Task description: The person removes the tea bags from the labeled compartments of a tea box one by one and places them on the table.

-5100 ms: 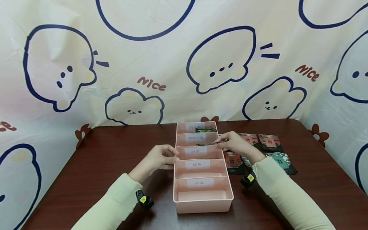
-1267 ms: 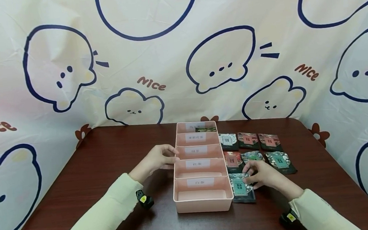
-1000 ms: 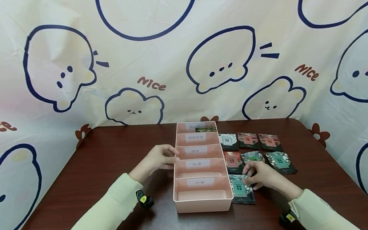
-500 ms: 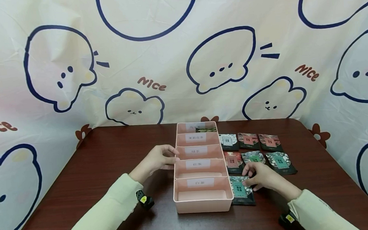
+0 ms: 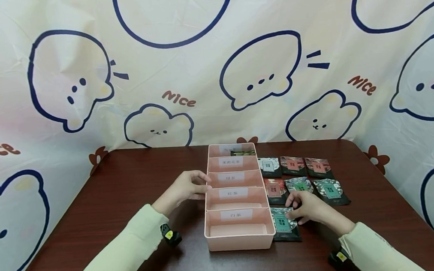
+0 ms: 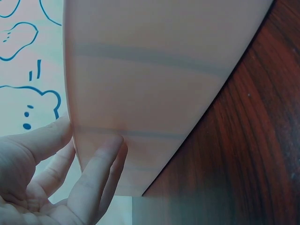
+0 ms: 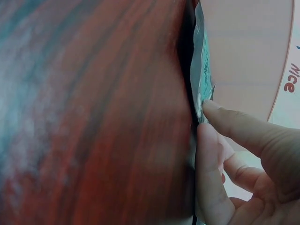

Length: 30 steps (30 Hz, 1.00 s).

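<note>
A long pink divided box (image 5: 239,243) stands on the table, a white label in each of its several compartments. My left hand (image 5: 184,186) touches its left side near the rim; in the left wrist view, fairly straight fingers (image 6: 96,176) rest against the outer wall. To the right of the box, my right hand (image 5: 309,207) pinches the right edge of a green-and-black tea sachet (image 5: 283,225), which lies close against the box. The right wrist view has the thumb on the sachet's (image 7: 205,70) face and a finger at its edge. A green sachet (image 5: 242,153) shows in the farthest compartment.
More tea sachets lie flat right of the box: a white one (image 5: 269,166), red ones (image 5: 292,164), (image 5: 318,167), (image 5: 275,190), and green ones (image 5: 298,184), (image 5: 329,190). A patterned cloth (image 5: 204,76) hangs behind the brown table (image 5: 135,172).
Earlier my right hand was over the box with a thin sachet; since then it came down to the nearest sachet, which shifted slightly toward me. The left hand stayed in place.
</note>
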Tool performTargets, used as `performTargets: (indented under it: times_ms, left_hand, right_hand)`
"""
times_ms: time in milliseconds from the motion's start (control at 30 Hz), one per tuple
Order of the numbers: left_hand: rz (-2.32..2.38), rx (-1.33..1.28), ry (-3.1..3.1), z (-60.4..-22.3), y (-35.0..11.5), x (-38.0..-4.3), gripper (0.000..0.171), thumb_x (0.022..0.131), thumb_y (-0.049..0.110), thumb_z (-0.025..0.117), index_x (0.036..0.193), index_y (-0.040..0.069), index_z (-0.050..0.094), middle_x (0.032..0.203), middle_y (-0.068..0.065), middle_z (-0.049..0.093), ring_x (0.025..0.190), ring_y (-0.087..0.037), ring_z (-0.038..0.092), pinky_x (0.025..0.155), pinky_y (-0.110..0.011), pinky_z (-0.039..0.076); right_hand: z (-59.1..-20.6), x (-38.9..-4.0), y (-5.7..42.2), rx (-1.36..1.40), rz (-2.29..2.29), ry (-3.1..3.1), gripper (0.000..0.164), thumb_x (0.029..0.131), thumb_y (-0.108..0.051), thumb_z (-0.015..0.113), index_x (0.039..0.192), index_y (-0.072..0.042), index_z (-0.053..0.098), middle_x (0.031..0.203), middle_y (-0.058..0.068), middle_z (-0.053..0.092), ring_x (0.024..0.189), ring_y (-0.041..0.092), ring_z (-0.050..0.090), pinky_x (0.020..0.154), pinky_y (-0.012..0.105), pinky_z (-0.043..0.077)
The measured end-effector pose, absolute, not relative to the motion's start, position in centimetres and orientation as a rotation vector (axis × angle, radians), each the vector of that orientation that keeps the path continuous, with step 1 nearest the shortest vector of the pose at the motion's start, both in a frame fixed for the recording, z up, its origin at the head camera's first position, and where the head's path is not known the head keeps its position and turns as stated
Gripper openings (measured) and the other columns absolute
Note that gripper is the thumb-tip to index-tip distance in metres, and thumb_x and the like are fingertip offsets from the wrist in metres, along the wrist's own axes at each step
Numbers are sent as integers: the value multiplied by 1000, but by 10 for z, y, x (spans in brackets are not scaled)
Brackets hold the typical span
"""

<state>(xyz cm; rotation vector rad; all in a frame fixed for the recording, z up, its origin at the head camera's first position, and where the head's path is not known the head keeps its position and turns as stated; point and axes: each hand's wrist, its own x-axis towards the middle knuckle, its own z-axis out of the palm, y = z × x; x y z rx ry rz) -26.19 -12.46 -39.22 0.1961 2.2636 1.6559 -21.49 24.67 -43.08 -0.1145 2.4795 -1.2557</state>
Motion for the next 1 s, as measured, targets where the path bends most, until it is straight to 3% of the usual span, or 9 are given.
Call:
performTargets:
  times_ms: [667,1000]
  left_hand:
    - [1667,198,2264,-394,-123,-262,27,85,3,72,109,-5,61,101,-17,58,78,-18,66,81,-49,58]
    - [1640,197,2275,-392,-124,-262,27,86,4,72,109,-4,61,104,-18,59,81,-21,67,80,-45,59]
  right_hand:
    - [-426,-215,250,-128,-1297,2461,30,79,-8,79,99,-1,57,84,7,44,66,18,54,52,33,57]
    - [-361,-227,258,-360,-1506,2443,30,95,-22,63,112,1,54,93,10,56,77,18,61,69,36,60]
